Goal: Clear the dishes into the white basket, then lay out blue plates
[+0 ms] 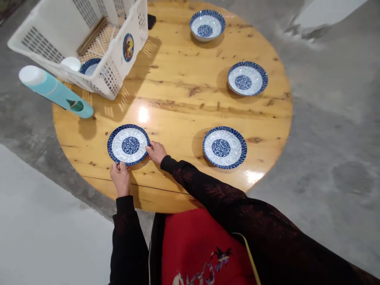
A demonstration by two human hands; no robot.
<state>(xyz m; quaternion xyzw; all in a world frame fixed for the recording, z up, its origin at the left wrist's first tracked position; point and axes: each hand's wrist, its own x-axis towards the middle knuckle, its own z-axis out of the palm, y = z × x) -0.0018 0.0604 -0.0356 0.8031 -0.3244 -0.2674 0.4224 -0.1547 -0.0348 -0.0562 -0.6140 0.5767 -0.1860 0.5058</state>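
Note:
A blue-and-white patterned plate (128,145) lies flat on the round wooden table (178,95) near its front left edge. My left hand (120,177) grips the plate's near rim, fingers curled on it. My right hand (156,152) pinches the plate's right rim. Both sleeves are dark. A second matching plate (225,147) lies to the right, near the front edge.
A third plate (247,78) and a deeper blue-and-white bowl (207,25) lie further back on the right. A white slatted crate (83,43) at the back left holds another dish (89,66) and chopsticks. A teal bottle (55,91) stands beside it. Grey concrete floor surrounds the table.

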